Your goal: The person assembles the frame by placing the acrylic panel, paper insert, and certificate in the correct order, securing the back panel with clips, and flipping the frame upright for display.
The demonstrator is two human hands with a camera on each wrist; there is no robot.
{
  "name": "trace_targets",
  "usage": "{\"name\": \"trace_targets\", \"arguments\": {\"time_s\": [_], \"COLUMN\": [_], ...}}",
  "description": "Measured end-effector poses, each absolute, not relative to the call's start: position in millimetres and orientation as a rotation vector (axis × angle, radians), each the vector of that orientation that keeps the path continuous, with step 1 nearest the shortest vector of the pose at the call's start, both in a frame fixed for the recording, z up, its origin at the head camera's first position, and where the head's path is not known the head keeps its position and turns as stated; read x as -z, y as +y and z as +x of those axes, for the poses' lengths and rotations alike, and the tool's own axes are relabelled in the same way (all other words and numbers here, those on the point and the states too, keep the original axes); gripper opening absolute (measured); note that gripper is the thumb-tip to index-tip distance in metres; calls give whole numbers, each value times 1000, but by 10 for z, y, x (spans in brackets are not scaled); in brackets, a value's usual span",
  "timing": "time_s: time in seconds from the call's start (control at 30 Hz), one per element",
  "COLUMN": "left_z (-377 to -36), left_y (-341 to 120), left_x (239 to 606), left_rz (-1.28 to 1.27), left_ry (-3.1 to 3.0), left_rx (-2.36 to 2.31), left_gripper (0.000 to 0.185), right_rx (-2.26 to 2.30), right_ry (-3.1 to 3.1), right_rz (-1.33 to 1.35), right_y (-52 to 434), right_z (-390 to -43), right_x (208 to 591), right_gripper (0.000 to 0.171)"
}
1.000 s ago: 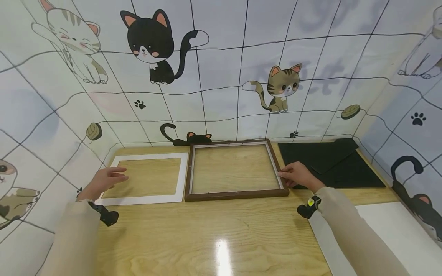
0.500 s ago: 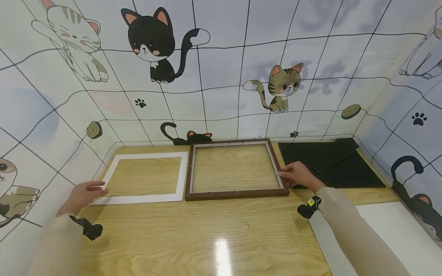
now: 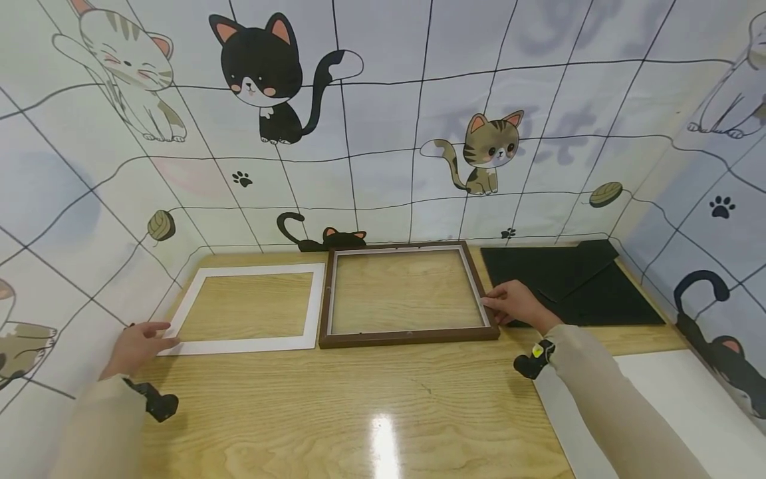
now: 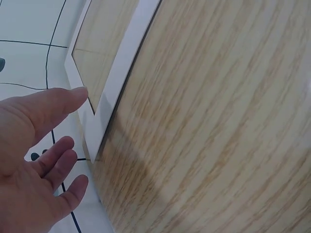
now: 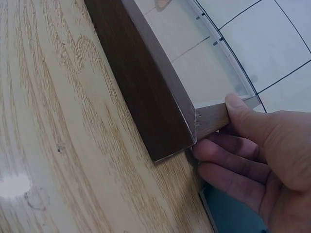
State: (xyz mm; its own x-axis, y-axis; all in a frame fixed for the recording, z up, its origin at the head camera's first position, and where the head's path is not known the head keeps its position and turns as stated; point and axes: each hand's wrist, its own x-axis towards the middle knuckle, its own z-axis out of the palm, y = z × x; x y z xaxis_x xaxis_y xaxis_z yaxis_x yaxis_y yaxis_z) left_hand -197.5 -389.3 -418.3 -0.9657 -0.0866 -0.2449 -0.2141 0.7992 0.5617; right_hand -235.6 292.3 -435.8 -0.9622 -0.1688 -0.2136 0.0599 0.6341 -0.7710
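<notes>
My right hand (image 3: 516,305) pinches the right side of a brown wooden picture frame (image 3: 413,338). In the right wrist view the thumb lies on the frame's top edge, with the fingers (image 5: 233,165) against its outer side near the corner. The frame has a pale inner rim and what looks like a clear pane, and it lies on the table. Left of it lies a white picture mat (image 3: 251,344) with a rectangular opening. By the mat's near left corner is my left hand (image 3: 133,346). Its thumb (image 4: 73,99) overlaps the mat in the left wrist view; the fingers are loosely bent and hold nothing.
Right of the frame lies a black backing board (image 3: 574,293) with a black flap on it. A white sheet (image 3: 670,399) is at the front right, partly under the right sleeve. A cat-patterned wall covering (image 3: 383,179) borders the wooden table (image 3: 335,406) on three sides.
My left hand has moved left and toward me, from over the mat's opening to its near left corner. The right hand keeps its grip on the picture frame.
</notes>
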Motion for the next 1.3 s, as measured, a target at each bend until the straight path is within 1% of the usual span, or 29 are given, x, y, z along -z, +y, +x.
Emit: {"name": "trace_targets", "arguments": {"time_s": [0.27,0.5,0.7,0.93,1.3], "left_z": [-1959,-1931,-1926,-1946,-1967], "left_y": [-3874,-3846,-3808,-3804,-3769], "left_x": [4213,4230,4231,4279,4351], "left_rz": [-228,-258,-299,-288,-407], "left_ry": [2798,2827,2849,2897,2880], "left_rx": [-879,-881,-876,-891,-930], "left_gripper": [72,65,63,60,60], "right_rx": [1246,1245,1234,1230,1228], "right_ry": [2583,2576,2580,2589,2592], "right_rz": [-71,-77,-71,-80,-77], "right_y": [2934,2931,2935,2948,2942], "right_z": [-2372,-2385,-2377,-2377,-2379], "right_x": [4386,4396,4391,4387,4393], "right_gripper": [35,36,36,38,37]}}
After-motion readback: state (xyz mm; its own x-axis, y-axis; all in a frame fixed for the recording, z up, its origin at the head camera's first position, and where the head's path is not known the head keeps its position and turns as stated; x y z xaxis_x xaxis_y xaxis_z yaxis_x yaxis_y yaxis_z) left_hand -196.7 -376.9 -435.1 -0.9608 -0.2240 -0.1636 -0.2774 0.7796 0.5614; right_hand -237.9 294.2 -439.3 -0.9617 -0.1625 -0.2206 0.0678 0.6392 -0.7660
